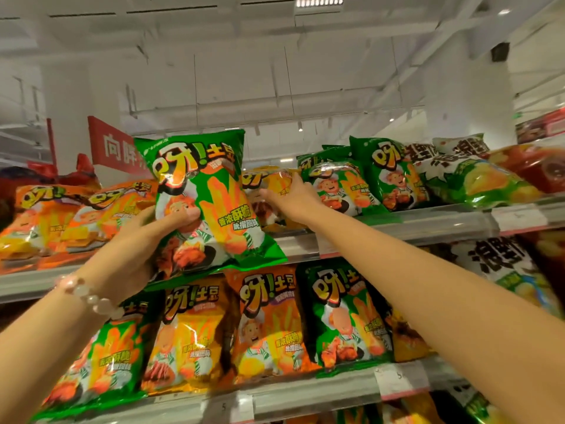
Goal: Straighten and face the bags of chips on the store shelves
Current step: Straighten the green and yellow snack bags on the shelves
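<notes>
Hands: left (134, 237) grips green bag (208, 191), hiding shelf (397, 228) bags.

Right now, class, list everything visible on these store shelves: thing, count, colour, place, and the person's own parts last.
held chip bag: one, green, raised before the top shelf.
lying chip bag: one, orange, top shelf centre.
green chip bags: several, top shelf right.
orange chip bags: several, top shelf left.
lower-shelf bags: several, green, orange and yellow, upright.
price tag: one, white, lower shelf rail.
red sign: one, behind.
bracelet: one, pale beads, left wrist.
left hand: grips the held bag.
right hand: touches the lying bag.
</notes>
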`<action>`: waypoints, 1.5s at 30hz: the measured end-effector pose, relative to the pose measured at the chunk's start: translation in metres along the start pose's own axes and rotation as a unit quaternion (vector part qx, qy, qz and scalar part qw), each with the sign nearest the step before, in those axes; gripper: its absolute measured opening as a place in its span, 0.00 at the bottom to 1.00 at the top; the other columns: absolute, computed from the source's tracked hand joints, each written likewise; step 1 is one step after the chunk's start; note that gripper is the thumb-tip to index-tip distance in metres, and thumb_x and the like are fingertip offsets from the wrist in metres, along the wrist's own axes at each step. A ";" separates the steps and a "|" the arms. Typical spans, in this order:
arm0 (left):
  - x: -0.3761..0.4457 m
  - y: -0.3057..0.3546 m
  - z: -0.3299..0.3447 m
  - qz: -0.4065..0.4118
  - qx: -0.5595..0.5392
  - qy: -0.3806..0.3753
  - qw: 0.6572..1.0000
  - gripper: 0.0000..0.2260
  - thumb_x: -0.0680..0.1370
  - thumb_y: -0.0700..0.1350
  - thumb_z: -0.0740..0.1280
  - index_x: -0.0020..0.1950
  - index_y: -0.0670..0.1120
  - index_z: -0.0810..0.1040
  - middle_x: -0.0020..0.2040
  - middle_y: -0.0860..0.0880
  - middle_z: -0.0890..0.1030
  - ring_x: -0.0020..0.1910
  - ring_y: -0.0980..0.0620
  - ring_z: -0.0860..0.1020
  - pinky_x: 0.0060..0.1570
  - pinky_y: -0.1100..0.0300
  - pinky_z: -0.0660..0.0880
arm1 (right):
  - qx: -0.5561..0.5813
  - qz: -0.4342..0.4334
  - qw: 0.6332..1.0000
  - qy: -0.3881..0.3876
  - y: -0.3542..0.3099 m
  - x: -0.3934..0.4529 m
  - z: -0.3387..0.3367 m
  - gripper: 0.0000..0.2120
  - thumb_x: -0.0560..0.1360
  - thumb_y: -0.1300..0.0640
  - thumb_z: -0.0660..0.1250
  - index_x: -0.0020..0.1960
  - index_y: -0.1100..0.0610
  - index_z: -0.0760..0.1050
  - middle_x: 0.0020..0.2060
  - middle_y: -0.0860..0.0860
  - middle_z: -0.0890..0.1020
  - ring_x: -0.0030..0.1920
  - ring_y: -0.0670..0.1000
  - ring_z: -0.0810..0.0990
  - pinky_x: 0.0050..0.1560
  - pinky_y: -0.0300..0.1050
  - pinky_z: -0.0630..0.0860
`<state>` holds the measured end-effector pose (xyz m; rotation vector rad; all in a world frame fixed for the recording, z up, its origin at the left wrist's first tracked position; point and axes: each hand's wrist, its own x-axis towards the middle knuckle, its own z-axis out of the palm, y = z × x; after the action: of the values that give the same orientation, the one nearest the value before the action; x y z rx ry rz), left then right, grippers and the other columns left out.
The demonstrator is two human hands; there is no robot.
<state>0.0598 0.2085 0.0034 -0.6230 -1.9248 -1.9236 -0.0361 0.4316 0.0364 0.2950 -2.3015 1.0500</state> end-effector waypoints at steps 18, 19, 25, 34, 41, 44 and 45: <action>0.044 -0.002 0.192 0.032 -0.076 -0.122 0.989 0.28 0.67 0.46 0.72 0.66 0.46 0.72 0.53 0.49 0.84 0.46 0.55 0.84 0.39 0.64 0.79 | 0.130 -0.070 0.989 -0.007 0.053 -0.066 -0.153 0.53 0.63 0.45 0.78 0.77 0.48 0.49 0.69 0.49 0.70 0.65 0.49 0.72 0.66 0.49 0.71; 0.046 -0.003 0.202 0.032 -0.085 -0.128 0.988 0.27 0.69 0.46 0.72 0.67 0.45 0.72 0.53 0.48 0.84 0.45 0.55 0.84 0.38 0.64 0.79 | 0.126 -0.072 0.989 -0.003 0.059 -0.064 -0.161 0.53 0.62 0.45 0.78 0.77 0.48 0.50 0.68 0.50 0.70 0.65 0.49 0.73 0.66 0.50 0.72; 0.063 -0.006 0.248 0.045 -0.073 -0.151 0.985 0.29 0.70 0.49 0.75 0.69 0.49 0.71 0.59 0.49 0.81 0.58 0.49 0.80 0.59 0.49 0.76 | 0.151 -0.105 0.983 0.028 0.091 -0.055 -0.200 0.48 0.65 0.51 0.77 0.76 0.47 0.51 0.59 0.48 0.75 0.57 0.46 0.77 0.56 0.42 0.77; 0.070 -0.038 0.270 0.263 0.616 -0.010 0.743 0.50 0.57 0.79 0.52 0.76 0.59 0.58 0.77 0.51 0.56 0.76 0.47 0.52 0.72 0.38 0.47 | 0.197 -0.105 0.954 0.199 0.145 -0.017 -0.239 0.43 0.66 0.50 0.77 0.72 0.52 0.55 0.52 0.43 0.71 0.56 0.46 0.74 0.62 0.45 0.71; 0.082 -0.057 0.270 0.118 0.653 -0.027 0.748 0.57 0.48 0.83 0.50 0.76 0.65 0.48 0.79 0.51 0.44 0.77 0.47 0.39 0.72 0.35 0.45 | 0.141 -0.105 0.970 0.167 0.180 0.015 -0.220 0.43 0.65 0.48 0.78 0.72 0.54 0.59 0.66 0.53 0.72 0.64 0.51 0.72 0.66 0.50 0.70; 0.082 -0.061 0.269 0.120 0.658 -0.020 0.744 0.57 0.48 0.83 0.48 0.76 0.65 0.50 0.79 0.51 0.45 0.77 0.48 0.41 0.72 0.37 0.43 | 0.075 -0.076 0.987 0.118 0.191 0.023 -0.212 0.44 0.64 0.43 0.77 0.73 0.54 0.60 0.67 0.54 0.69 0.66 0.53 0.70 0.66 0.51 0.70; 0.082 -0.061 0.269 0.123 0.656 -0.015 0.744 0.58 0.47 0.84 0.46 0.76 0.65 0.50 0.79 0.51 0.45 0.78 0.48 0.42 0.72 0.37 0.43 | 0.065 -0.060 0.991 0.102 0.193 0.026 -0.210 0.45 0.63 0.40 0.76 0.73 0.53 0.61 0.67 0.54 0.70 0.65 0.54 0.70 0.65 0.53 0.70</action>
<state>-0.0252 0.4834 -0.0097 -0.3715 -2.4029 -0.0896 -0.0508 0.7174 0.0411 0.3559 -2.0125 1.1172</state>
